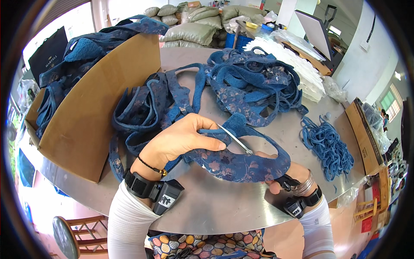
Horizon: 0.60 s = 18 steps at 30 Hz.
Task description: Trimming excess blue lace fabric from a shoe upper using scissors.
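Two hands: left grip pinches blue fabric piece; right grip holds scissors at its edge.

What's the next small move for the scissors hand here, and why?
Probably close the scissors and advance along the edge. The right hand is mostly hidden under the blue floral fabric piece, blades open at its upper edge, while the left hand pinches the fabric taut beside them. A pile of thin blue trimmings lies to the right.

Matt cloth strip; seemingly brushed-metal table.
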Motion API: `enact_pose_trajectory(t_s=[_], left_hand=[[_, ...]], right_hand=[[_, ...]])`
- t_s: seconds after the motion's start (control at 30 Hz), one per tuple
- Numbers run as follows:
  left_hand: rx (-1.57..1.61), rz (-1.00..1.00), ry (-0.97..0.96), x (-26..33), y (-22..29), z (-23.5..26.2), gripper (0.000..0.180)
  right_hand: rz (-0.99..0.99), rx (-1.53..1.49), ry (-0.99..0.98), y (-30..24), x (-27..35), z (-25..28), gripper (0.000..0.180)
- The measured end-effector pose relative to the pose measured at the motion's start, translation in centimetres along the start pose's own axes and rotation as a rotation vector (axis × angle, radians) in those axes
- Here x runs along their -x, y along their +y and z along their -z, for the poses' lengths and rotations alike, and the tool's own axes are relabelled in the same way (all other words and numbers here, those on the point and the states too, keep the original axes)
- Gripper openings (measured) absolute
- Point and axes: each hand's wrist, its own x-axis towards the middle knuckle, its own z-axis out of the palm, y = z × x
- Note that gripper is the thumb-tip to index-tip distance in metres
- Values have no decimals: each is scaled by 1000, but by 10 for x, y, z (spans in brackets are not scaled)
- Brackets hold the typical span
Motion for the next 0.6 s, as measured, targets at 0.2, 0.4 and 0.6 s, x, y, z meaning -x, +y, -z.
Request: enact_pose_trajectory(t_s=[0.2,0.4,0.6], left_hand=[[24,38,-4,2,1,0,23],[59,-23,-17,-4,-8,5,21],[243,-67,33,-8,-14,-4,21]], right_hand=[[25,9,23,2,-6,-3,69],[6,-138,30,8,-3,-8,73],[70,-173,-36,17,-6,-4,63]])
